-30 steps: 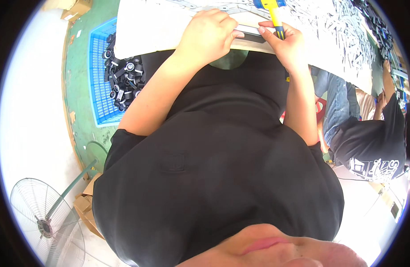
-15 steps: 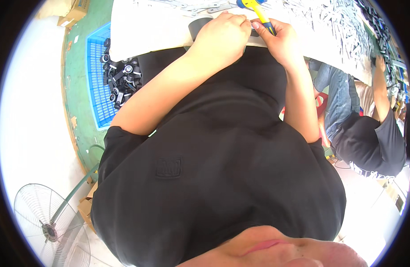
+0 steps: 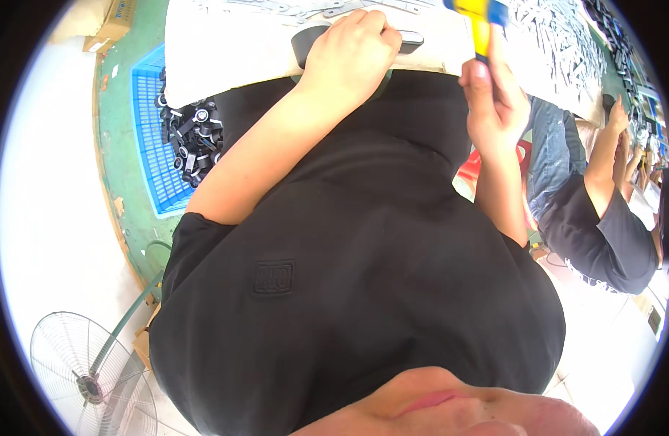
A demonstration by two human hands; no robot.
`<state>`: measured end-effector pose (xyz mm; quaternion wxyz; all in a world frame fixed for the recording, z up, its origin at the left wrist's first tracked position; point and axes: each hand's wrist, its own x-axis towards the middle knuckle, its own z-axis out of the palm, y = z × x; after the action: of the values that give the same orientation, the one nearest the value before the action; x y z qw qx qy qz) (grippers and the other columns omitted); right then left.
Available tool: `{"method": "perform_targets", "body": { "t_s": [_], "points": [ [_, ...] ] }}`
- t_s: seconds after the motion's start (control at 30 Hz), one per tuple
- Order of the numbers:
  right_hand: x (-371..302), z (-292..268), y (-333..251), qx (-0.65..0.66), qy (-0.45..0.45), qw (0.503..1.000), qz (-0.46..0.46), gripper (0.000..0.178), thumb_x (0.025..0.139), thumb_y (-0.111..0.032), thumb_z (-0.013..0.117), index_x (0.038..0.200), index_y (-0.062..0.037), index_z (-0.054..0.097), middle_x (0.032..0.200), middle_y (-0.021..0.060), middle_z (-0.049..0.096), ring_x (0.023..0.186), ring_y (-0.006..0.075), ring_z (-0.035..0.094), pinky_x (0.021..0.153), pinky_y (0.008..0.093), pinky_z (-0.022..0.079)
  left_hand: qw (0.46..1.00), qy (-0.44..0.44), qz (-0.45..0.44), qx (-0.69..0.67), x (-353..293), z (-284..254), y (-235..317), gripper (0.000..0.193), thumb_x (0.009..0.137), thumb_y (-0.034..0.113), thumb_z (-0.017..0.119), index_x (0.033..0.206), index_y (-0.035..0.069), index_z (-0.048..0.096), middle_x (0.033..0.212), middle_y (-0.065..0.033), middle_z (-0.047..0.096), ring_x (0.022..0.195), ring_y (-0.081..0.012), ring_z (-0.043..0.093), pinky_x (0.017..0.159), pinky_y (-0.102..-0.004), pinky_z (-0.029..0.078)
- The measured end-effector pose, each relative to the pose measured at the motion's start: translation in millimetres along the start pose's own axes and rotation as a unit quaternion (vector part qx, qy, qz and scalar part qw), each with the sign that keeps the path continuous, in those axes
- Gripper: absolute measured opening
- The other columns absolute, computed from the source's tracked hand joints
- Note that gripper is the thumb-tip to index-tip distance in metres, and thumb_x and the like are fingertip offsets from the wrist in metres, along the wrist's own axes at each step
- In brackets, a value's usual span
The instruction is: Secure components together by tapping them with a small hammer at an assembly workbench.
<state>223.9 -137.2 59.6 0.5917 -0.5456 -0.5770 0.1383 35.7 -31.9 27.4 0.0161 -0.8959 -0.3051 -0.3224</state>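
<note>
My left hand [image 3: 353,58] is closed over a black part [image 3: 305,42] with a wide rounded end, pressed against the pale table top [image 3: 218,65]. Its narrow other end, carrying a light metal strip, sticks out past my fingers; the middle is hidden under the hand. Off to the right, my right hand [image 3: 498,109] grips the dark handle of a yellow and blue mallet [image 3: 480,33], held up with its head away from me. A little motion blur softens the mallet.
Flat metal strips [image 3: 560,58] lie heaped at the table's right. A blue plastic crate [image 3: 149,138] with similar black parts [image 3: 196,142] stands on the left. A co-worker [image 3: 596,225] sits to the right. A fan [image 3: 87,389] stands lower left, a cardboard box [image 3: 116,22] upper left.
My right hand has moved away from my left, to the right and toward me, turning the mallet up. My left hand stays on the black part, whose strip end now shows.
</note>
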Motion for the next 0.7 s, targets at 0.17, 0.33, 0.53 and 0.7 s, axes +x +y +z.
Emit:
{"method": "perform_targets", "body": {
  "t_s": [0.17,0.33,0.53,0.7],
  "points": [
    [-20.1,-24.7,10.4,-0.247,-0.162,0.955,0.020,0.044,0.105,-0.002,0.058,0.148,-0.0106,0.061,0.074,0.0026,0.057,0.066,0.0074,0.048,0.066,0.0224,0.046,1.000,-0.010,-0.009,-0.007,0.2,-1.8,1.0,0.008,0.083,0.008,0.069,0.089,0.003,0.070,0.093,-0.0077,0.063,0.092,-0.0272,0.068,0.078,-0.0403,0.061],
    [-27.6,-11.0,-5.1,-0.146,-0.035,0.989,-0.011,0.048,0.104,-0.002,0.060,0.150,-0.0146,0.060,0.071,0.0023,0.056,0.062,0.0082,0.046,0.065,0.0241,0.047,0.999,-0.009,-0.020,-0.032,-1.4,-3.2,1.5,0.007,0.085,0.009,0.069,0.089,0.003,0.070,0.093,-0.0078,0.063,0.092,-0.0280,0.068,0.079,-0.0410,0.060],
    [-22.8,-7.9,0.0,-0.189,-0.092,0.977,-0.012,0.043,0.105,-0.004,0.060,0.148,-0.0060,0.060,0.074,0.0023,0.064,0.063,0.0093,0.055,0.067,0.0243,0.051,0.998,-0.014,-0.021,-0.064,-1.6,-8.2,1.3,0.007,0.085,0.010,0.069,0.087,0.004,0.071,0.092,-0.0078,0.064,0.092,-0.0273,0.068,0.079,-0.0415,0.059],
    [-20.3,-8.6,-2.1,-0.270,-0.177,0.946,-0.025,0.044,0.105,-0.002,0.059,0.148,-0.0088,0.061,0.074,0.0021,0.063,0.069,0.0073,0.058,0.071,0.0242,0.052,0.998,-0.003,-0.033,-0.060,-1.8,-5.0,2.1,0.009,0.085,0.012,0.070,0.087,0.004,0.072,0.089,-0.0076,0.064,0.091,-0.0272,0.068,0.079,-0.0418,0.059]
  ]
}}
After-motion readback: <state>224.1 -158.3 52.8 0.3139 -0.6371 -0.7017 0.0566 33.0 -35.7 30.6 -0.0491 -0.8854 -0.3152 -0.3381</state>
